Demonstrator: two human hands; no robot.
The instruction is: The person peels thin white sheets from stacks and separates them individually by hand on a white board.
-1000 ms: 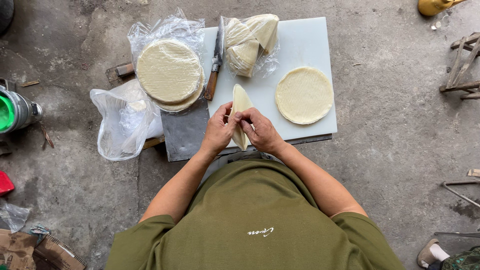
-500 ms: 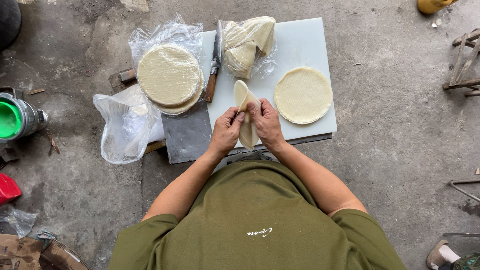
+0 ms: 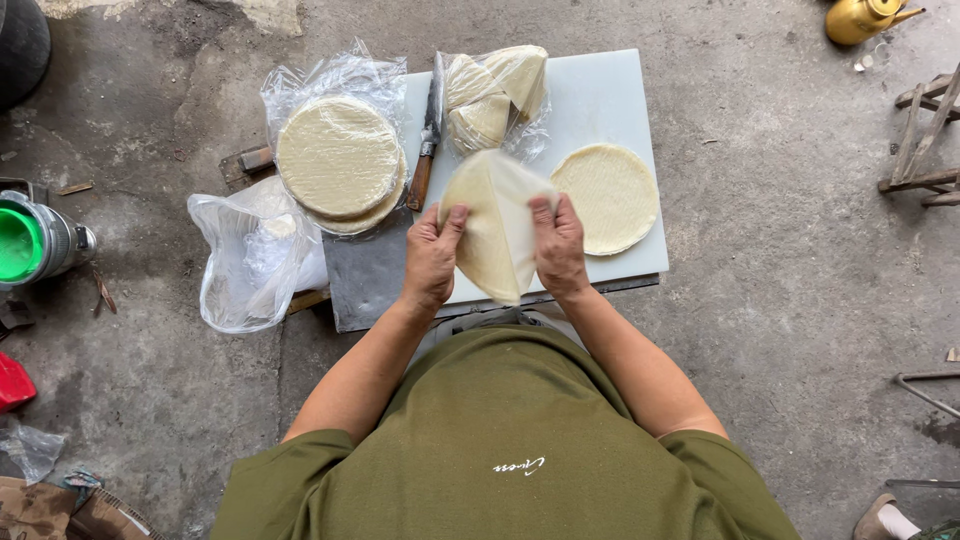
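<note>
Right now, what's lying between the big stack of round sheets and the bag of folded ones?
A knife with a wooden handle lies between the stack of round sheets and the bag of folded pieces, seen in the head view.

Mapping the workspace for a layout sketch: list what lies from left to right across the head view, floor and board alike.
Green-lidded container → clear plastic bag → stack of round wrappers → knife → folded wrapper in both hands → single round wrapper → wooden frame.

The person wears a short-sleeved olive-green shirt, its sleeves ending above the elbows, well back from the fingers. Small pale lettering marks the cloth. Both forearms, the left hand [image 3: 430, 258] and right hand [image 3: 558, 248] are bare.
</note>
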